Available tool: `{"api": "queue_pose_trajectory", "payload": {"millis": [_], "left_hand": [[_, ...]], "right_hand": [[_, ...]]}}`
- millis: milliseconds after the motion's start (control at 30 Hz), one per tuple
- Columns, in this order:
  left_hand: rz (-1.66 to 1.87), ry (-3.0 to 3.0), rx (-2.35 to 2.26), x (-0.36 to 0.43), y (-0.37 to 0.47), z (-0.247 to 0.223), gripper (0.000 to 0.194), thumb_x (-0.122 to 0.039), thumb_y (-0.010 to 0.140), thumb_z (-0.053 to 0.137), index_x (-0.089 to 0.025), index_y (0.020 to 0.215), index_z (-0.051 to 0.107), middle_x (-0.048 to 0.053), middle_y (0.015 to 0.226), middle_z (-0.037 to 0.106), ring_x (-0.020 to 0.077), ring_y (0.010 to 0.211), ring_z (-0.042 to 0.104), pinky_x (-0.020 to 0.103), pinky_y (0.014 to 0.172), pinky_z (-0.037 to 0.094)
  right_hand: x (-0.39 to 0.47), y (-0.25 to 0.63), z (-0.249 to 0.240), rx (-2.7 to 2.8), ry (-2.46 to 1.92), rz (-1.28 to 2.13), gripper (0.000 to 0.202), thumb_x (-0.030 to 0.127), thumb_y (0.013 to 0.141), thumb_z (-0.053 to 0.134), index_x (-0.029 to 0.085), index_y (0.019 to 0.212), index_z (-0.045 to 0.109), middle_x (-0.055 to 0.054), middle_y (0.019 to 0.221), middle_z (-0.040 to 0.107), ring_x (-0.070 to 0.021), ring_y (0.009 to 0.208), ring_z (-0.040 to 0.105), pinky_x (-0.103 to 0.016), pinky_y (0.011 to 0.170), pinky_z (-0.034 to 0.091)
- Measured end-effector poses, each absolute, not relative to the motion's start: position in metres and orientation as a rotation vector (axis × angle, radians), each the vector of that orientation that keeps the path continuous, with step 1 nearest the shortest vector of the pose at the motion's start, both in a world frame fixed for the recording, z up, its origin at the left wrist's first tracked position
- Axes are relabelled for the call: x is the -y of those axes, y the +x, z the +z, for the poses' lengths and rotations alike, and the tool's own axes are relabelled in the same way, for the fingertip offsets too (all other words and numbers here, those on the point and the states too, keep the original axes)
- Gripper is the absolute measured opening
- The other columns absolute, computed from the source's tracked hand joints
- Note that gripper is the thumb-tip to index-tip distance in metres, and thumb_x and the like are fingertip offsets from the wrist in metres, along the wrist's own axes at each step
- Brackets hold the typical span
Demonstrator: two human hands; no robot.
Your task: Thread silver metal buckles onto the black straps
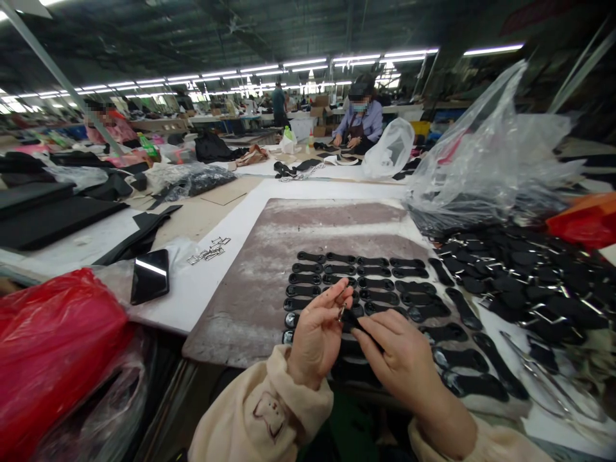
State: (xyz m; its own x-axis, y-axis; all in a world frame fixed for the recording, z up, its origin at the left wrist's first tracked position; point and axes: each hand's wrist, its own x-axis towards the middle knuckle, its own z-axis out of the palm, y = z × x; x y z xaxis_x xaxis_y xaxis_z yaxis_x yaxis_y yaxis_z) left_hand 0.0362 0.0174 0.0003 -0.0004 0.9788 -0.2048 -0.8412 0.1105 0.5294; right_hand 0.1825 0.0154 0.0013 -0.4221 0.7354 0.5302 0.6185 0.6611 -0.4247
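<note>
My left hand [317, 330] is closed on a small metal buckle [342, 313], its thumb and fingers around it. Between finger and thumb, my right hand [402, 353] pinches a black strap piece [353, 322] that meets the buckle. Both hands are close together above the front of a worn brown board [240, 295]. Rows of black tabs with rounded ends [379, 283] lie on the board beyond and to the right of my hands. My fingers partly hide the buckle and the strap.
Loose metal buckles [209, 251] and a black phone [150, 276] lie left of the board. A red bag [62, 340] is at the left. Black pieces with buckles [524, 276], scissors [543, 378] and clear plastic bags [481, 147] are at the right. A person [360, 119] works opposite.
</note>
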Motion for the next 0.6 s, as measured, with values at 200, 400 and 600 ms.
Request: {"api": "queue_pose_trajectory", "payload": {"millis": [200,400,600], "left_hand": [[1.545,0.286,-0.622,-0.0121,0.0463,-0.0038,0.026,-0.011,0.079,0.053,-0.009,0.100,0.068,0.013,0.118,0.064,0.0239,0.116,0.054,0.034,0.106,0.035],[1.471,0.408,-0.531,-0.0103,0.0417,0.0042,0.049,-0.008,0.068,0.062,-0.015,0.117,0.060,0.012,0.130,0.056,0.0262,0.127,0.043,0.038,0.109,0.028],[1.446,0.685,-0.644,-0.0089,0.0419,0.0015,0.058,0.001,0.067,0.064,-0.023,0.119,0.057,0.006,0.140,0.046,0.0247,0.132,0.036,0.035,0.110,0.028]], "right_hand": [[-0.0130,0.1722,-0.0022,2.172,-1.063,0.244,0.018,0.022,0.091,0.050,0.017,0.089,0.067,-0.007,0.078,0.062,-0.0204,0.075,0.056,-0.033,0.068,0.046],[-0.0165,0.1744,-0.0054,2.060,-1.031,0.377,0.016,0.025,0.090,0.052,0.020,0.089,0.068,-0.006,0.082,0.064,-0.0205,0.076,0.059,-0.033,0.068,0.048],[-0.0161,0.1732,-0.0055,1.909,-1.047,0.628,0.017,0.022,0.090,0.052,0.021,0.093,0.069,-0.005,0.084,0.064,-0.0194,0.079,0.060,-0.030,0.069,0.048]]}}
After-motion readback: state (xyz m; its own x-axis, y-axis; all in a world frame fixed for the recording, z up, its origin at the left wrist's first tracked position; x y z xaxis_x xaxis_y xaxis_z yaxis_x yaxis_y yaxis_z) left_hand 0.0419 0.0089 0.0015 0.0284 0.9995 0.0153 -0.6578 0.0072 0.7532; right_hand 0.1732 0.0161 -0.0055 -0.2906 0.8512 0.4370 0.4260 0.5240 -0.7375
